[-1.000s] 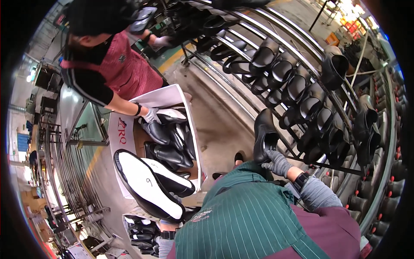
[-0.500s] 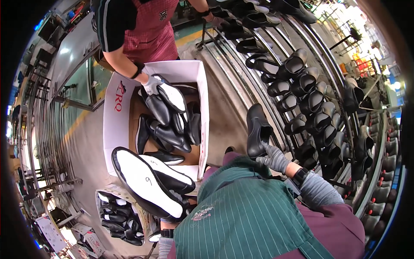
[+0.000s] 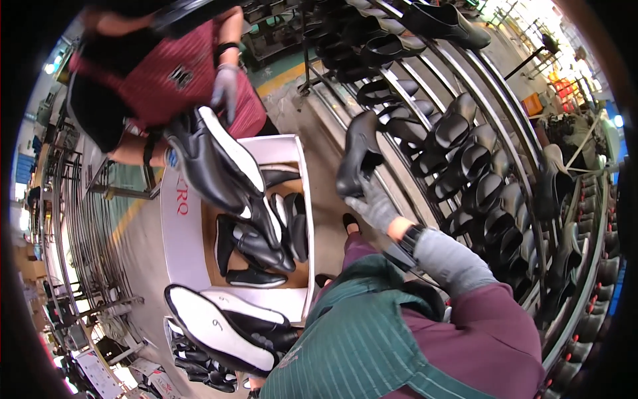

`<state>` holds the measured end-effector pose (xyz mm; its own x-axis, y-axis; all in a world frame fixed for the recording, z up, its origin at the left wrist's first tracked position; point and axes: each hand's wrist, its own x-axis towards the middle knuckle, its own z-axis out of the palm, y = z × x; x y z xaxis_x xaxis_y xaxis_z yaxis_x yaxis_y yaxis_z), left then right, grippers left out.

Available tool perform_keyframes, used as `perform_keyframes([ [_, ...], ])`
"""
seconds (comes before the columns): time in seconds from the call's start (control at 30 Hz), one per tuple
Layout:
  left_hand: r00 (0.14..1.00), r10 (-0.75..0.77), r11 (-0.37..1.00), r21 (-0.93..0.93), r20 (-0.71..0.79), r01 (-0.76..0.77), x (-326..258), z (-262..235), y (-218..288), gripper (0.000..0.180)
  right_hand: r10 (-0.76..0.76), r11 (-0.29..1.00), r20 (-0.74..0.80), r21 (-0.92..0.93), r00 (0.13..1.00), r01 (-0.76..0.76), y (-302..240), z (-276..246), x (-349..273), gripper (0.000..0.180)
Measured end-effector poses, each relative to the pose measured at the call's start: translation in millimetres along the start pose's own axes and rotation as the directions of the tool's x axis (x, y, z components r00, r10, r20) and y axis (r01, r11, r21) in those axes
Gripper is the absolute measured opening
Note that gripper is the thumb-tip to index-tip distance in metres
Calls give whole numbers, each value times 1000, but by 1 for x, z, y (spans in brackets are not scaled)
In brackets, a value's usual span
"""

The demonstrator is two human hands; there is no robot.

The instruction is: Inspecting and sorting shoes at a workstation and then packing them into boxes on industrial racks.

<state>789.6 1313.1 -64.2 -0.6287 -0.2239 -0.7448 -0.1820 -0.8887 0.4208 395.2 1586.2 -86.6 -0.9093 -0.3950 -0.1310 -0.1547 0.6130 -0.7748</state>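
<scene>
Black shoe is gripped at its heel end in the gloved right hand, just right of the white box, toward the rack. Box holds a loose pile of black shoes. Left hand is mostly hidden at the bottom, clutching a white-soled pair below the box. A co-worker's gloved hand holds another pair above the box.

My right grip, gloved, is raised forward with fingers closed; elbow bent. My left grip sits low, largely hidden.
</scene>
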Motion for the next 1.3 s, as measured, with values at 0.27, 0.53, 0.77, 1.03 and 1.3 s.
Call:
perform_keyframes([
  [0.27, 983, -34, 997, 55, -183, 45, 50, 110, -8, 17, -69, 996, -365, 25, 928, 84, 73, 12, 255, 58],
  [0.53, 951, -49, 994, 77, -305, 76, 71, 163, -1, 17, 168, 980, -547, 5, 820, -197, 138, -31, 418, 57],
  [0.77, 951, -37, 998, 35, -307, 50, 64, 166, -9, 17, 47, 950, -506, -243, 861, -195, 160, -53, 437, 62],
  [1.03, 988, 89, 985, -157, 123, -70, 43, 199, 16, 17, -130, 991, -600, -101, 790, 86, 79, -18, 276, 65],
  [1.3, 631, 169, 950, -295, 757, 99, 64, 209, 18, 36, -393, 237, 771, 612, 502, -755, -93, -8, -20, 54],
])
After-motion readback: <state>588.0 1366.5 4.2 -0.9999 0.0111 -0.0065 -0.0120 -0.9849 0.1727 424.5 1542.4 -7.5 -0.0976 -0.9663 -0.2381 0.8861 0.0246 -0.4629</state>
